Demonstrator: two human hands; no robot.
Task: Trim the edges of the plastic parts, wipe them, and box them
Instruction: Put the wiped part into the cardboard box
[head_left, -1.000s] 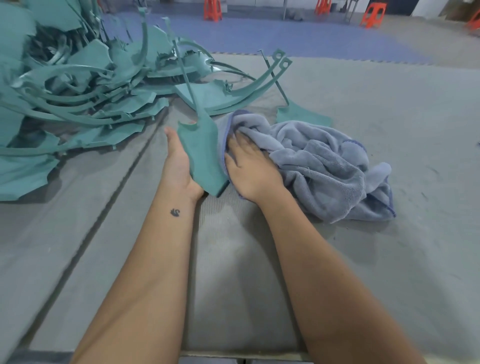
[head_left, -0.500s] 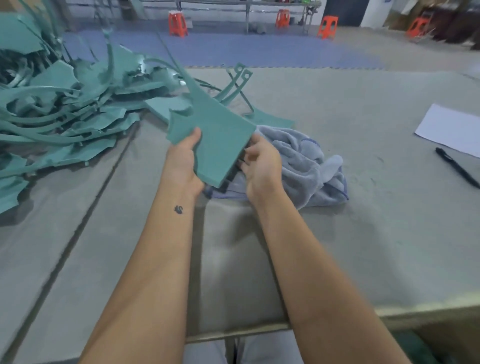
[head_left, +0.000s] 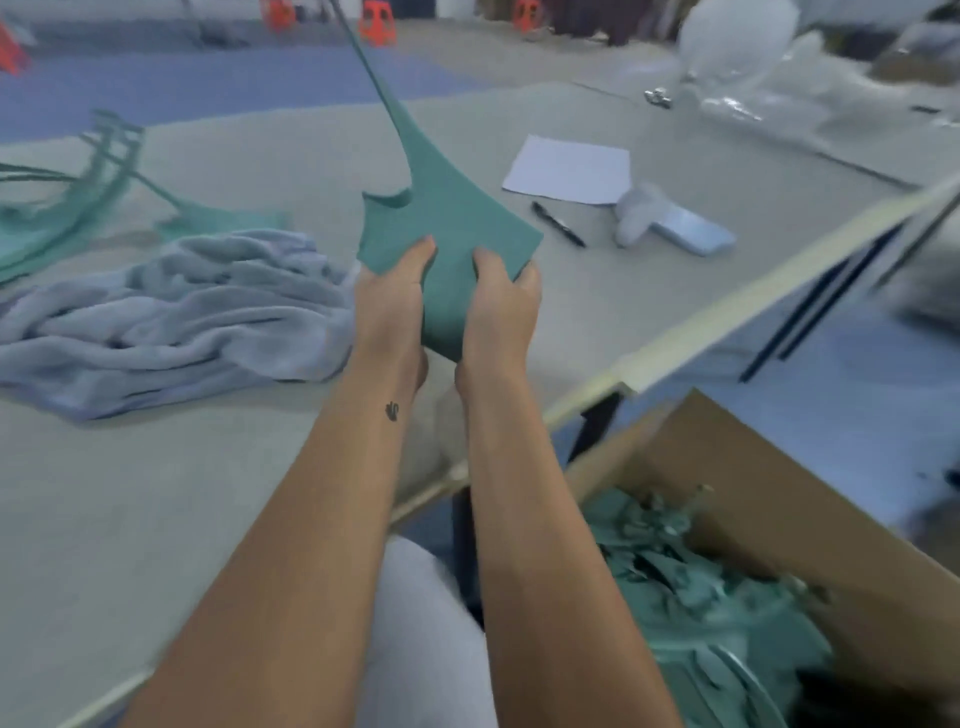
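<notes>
A flat green plastic part (head_left: 447, 223) with a long thin stem pointing up is held above the grey table (head_left: 156, 493). My left hand (head_left: 392, 306) grips its lower left edge and my right hand (head_left: 501, 312) grips its lower right edge. A crumpled grey-blue cloth (head_left: 171, 317) lies on the table to the left, no hand touching it. More green parts (head_left: 98, 176) lie blurred at the far left. A cardboard box (head_left: 769, 499) stands below the table's right edge, with several green parts (head_left: 696, 592) inside.
A white paper sheet (head_left: 569, 169), a black pen (head_left: 558, 224) and a pale blue tool (head_left: 675, 228) lie on the table to the right. Clear plastic bags (head_left: 737, 57) sit at the far right. Orange stools (head_left: 378, 23) stand on the floor behind.
The view swung right, toward the box. My right hand left the cloth and took the part's edge; both hands carried the part to the right, away from the cloth and pile.
</notes>
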